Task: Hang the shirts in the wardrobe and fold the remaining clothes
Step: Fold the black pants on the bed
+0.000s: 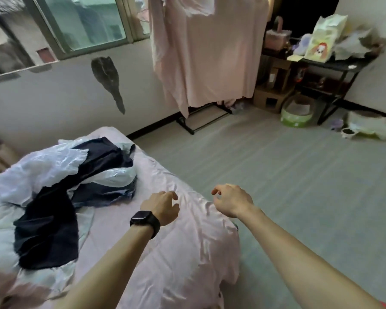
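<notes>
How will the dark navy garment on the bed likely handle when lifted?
The dark navy garment is probably floppy: it lies crumpled in soft folds. It may drag the white clothes along, since they overlap.

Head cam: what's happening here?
A person reaches both arms out over a bed with a pink sheet. The left hand, smartwatch on its wrist, and the right hand hang loosely curled, holding nothing. A pile of navy and white clothes lies unfolded on the bed, left of the hands. A pink garment hangs on a rack by the window.
</notes>
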Available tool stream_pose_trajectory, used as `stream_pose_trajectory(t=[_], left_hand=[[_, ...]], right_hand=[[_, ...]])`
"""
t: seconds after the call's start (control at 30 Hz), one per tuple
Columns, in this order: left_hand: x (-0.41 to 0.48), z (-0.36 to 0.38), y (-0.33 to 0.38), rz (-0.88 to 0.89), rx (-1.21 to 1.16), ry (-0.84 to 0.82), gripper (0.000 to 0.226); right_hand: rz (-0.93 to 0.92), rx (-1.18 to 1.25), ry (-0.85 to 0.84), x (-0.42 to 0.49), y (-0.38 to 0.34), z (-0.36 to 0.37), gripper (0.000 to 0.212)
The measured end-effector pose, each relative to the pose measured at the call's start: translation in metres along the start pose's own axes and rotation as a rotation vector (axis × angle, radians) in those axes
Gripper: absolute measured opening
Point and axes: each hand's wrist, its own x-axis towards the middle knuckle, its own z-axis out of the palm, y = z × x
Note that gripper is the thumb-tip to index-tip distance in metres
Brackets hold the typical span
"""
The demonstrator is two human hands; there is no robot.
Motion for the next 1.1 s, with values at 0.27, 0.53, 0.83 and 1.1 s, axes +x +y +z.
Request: stream_pose_trajectory(t=[0.27,0.53,0.83,1.1], left_hand=[[0.144,-0.057,-0.022,-0.286,-0.110,0.084,0.039],[0.267,-0.075,-0.049,-0.630,-0.238,0.237,0.040],[0.303,-0.052,-0.153,-1.080,-0.407,0.315,0.040],[0.338,-0.023,-0.293,-1.331,-0.510,0.330,0.041]], right_hand=[[-0.242,-0.107,0.001,0.185,-0.010,-0.065,0.034],[-0.620,-0.190,-0.056,0.384,-0.037,-0.102,0.036],[-0.959,-0.210,-0.226,0.543,-0.188,-0.042,0.040],[-1.116,-0.255,-0.374,0.636,-0.339,0.072,0.052]])
